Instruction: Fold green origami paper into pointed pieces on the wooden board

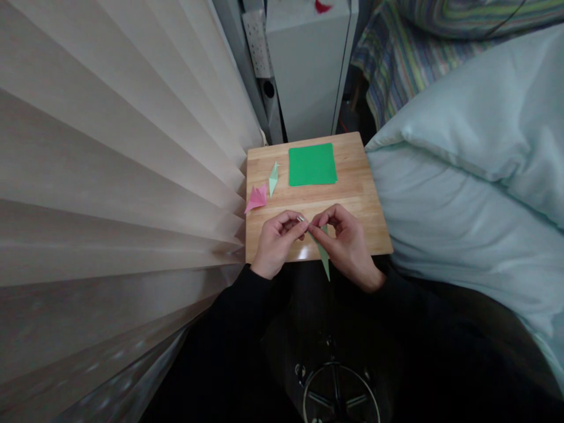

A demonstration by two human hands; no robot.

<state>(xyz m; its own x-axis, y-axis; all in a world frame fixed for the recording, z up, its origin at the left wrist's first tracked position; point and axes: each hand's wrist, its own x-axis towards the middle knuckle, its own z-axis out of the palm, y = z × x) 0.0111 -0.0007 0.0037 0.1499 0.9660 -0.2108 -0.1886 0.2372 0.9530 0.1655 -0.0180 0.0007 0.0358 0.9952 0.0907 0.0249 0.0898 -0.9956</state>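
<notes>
Over the near part of a small wooden table [268,235], a narrow folded piece of light green paper [324,257] is pinched between my hands. My right hand [346,241] grips it between thumb and fingers, and one long point hangs down past the table's near edge. The fingertips of my left hand [282,238] are closed at its upper end, touching the right fingertips; what lies between them is mostly hidden. Left of my hands lie a pink folded paper figure [257,198] and a pale green folded paper piece [274,178]. A stack of green paper squares [312,165] rests at the back.
A pleated curtain [132,176] hangs along the table's left side. A white cabinet [308,76] stands behind it. Pale blue bedding [462,176] bulges against the right edge. Below is a round metal chair base [335,393].
</notes>
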